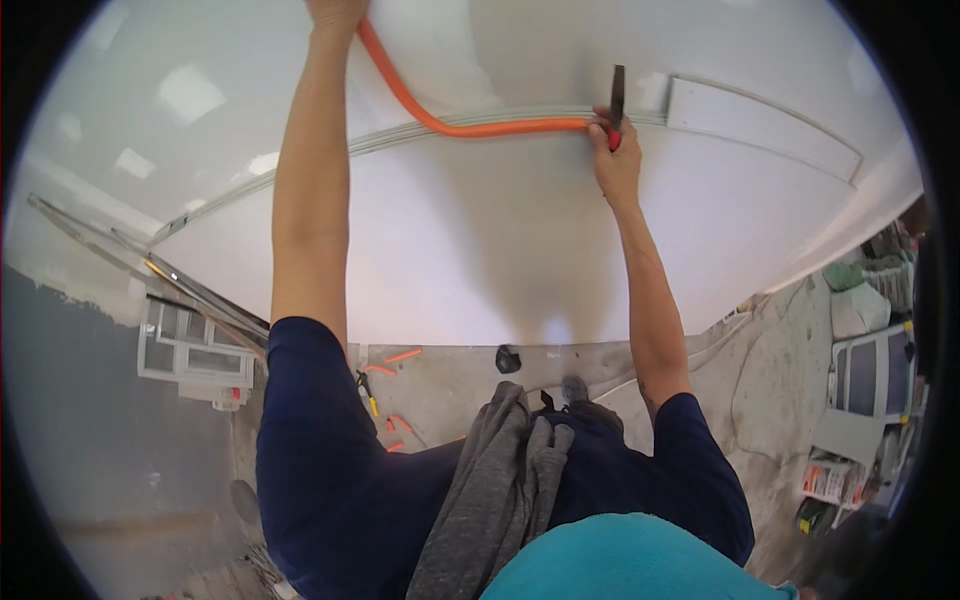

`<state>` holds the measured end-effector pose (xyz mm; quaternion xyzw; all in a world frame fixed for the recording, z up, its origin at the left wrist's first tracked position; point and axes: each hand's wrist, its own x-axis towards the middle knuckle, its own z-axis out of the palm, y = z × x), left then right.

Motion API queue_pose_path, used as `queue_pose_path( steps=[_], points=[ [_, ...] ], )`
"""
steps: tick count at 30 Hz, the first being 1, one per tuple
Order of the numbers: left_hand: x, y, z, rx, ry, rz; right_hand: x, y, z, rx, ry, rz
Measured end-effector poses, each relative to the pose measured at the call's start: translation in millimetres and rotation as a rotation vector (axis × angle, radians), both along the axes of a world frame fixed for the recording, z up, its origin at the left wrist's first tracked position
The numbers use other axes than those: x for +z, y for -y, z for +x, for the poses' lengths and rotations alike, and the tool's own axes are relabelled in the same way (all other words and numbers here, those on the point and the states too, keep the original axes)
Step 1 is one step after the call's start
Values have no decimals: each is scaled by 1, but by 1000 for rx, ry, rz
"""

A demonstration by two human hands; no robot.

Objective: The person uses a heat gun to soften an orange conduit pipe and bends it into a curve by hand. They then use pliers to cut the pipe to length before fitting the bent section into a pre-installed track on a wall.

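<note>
My left hand (337, 10) reaches up to the top edge of the view, which cuts off its fingers. An orange flexible conduit (480, 130) runs down from this hand, bends, then goes right along a pale ledge to my right hand (620, 165). The right hand's fingers are closed round a hand tool (617, 95) with a dark, flat metal end and a red grip. The tool points upward; its exact kind is not clear. The conduit's right end meets the fingers of this hand, and whether they also grip it is hard to see.
A large white panel (420, 260) stands before me, with a white strip (760, 130) at its upper right. Orange offcuts (404, 355) and a black lump (508, 359) lie on the concrete floor. White frames (195, 345) stand at left; stacked goods (870, 370) line the right.
</note>
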<state>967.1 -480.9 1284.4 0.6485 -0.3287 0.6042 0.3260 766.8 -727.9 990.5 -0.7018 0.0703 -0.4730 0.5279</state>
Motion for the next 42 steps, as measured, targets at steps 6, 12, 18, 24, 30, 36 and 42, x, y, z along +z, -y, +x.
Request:
queue_pose_path(
  steps=[6,12,18,24,30,36,42],
  points=[
    [13,-6,26,17,163,43,11,0,10,83,-10,3],
    [30,1,3,52,255,-5,0,12,-3,-98,0,-121],
    [15,-14,-18,192,178,-34,-1,-14,-16,-31,80,-12],
    [37,-14,-8,112,220,-54,16,-5,-7,-126,30,-126],
    [10,-23,7,74,111,-4,21,-12,-5,-74,-115,-11],
    [13,-47,16,87,87,77,14,-19,1,-16,-80,0],
    [44,-54,-2,87,159,150,27,-17,-5,-119,-68,-87]
  ],
)
